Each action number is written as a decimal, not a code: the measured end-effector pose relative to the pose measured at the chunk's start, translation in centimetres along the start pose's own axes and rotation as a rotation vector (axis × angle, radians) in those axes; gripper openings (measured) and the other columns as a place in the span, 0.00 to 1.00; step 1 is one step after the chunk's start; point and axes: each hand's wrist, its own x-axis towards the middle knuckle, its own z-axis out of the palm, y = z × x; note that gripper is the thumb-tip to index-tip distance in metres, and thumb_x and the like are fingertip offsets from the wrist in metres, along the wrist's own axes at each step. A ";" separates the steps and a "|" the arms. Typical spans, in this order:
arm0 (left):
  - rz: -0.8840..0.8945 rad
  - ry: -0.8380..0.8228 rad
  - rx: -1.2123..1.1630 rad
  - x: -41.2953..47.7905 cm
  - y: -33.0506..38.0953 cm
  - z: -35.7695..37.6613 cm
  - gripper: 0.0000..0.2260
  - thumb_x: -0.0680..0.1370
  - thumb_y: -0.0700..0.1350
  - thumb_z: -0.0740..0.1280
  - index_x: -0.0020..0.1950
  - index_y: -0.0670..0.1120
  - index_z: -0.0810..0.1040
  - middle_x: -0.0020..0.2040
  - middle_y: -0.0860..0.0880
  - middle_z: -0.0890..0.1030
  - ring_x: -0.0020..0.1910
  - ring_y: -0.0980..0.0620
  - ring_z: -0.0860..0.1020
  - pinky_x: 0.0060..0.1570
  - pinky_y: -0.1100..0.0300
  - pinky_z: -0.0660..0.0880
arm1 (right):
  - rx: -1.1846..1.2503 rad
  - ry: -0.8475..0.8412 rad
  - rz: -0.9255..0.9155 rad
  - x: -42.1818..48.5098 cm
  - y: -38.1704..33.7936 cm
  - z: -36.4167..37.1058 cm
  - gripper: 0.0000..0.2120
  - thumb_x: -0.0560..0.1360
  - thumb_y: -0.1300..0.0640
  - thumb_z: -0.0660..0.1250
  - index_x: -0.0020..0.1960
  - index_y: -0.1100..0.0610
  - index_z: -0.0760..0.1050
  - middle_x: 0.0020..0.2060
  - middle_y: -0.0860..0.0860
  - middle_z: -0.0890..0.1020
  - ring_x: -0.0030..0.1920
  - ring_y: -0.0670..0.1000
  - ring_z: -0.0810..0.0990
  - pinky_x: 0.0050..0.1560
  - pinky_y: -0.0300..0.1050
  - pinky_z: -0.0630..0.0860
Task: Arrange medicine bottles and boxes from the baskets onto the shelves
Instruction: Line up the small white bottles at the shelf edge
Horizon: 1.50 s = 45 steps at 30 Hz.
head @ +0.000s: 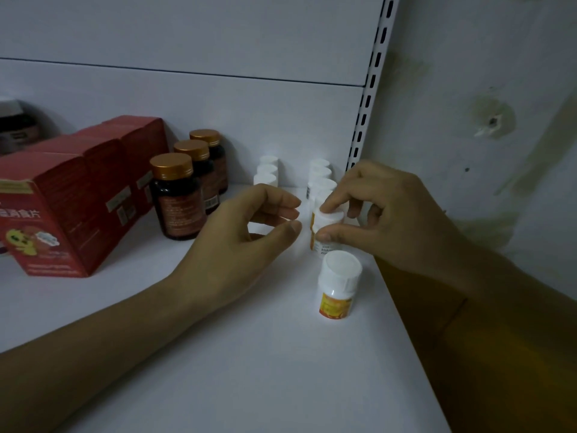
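The shelf (218, 370) is smooth matt white metal. On it, boxes (62, 195) are faintly glossy card, brown bottles (178, 198) glossy with shiny gold caps (171, 166), white bottles (338, 282) smooth plastic

1. The nearest red box (40, 220) is showing white Chinese characters reading 消食片; a character before them is being cut off at the frame edge.
2. The red boxes behind it (125, 157) are carrying pale barcode stickers, with print too small to read.
3. The front amber bottle (178, 201) is bearing fine label text, illegible.
4. The second white bottle (324, 226) is showing rows of blurred digits low on its label.
5. The front white bottle (338, 285) is wearing an orange-yellow label, its wording unreadable.
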 end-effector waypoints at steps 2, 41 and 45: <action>-0.002 0.001 -0.001 0.0 -0.2 -0.1 0.08 0.75 0.45 0.68 0.50 0.57 0.76 0.47 0.59 0.81 0.50 0.63 0.78 0.42 0.71 0.75 | 0.079 0.053 0.067 0.2 0.0 -0.6 0.15 0.68 0.40 0.70 0.47 0.49 0.79 0.41 0.46 0.80 0.36 0.46 0.76 0.33 0.29 0.68; 0.192 0.274 -0.448 -0.5 3.5 -1.8 0.15 0.67 0.41 0.75 0.49 0.48 0.75 0.50 0.52 0.82 0.51 0.48 0.81 0.44 0.58 0.80 | 0.682 -0.227 0.129 6.4 -6.1 -6.4 0.17 0.64 0.51 0.70 0.53 0.52 0.78 0.44 0.51 0.86 0.45 0.52 0.85 0.44 0.43 0.82; 0.162 0.274 -0.412 -0.7 3.6 -1.8 0.18 0.65 0.41 0.78 0.49 0.49 0.74 0.50 0.55 0.81 0.51 0.52 0.81 0.42 0.61 0.80 | 0.727 -0.237 0.114 6.2 -5.6 -6.3 0.13 0.70 0.56 0.73 0.53 0.53 0.78 0.45 0.51 0.85 0.47 0.51 0.85 0.41 0.40 0.80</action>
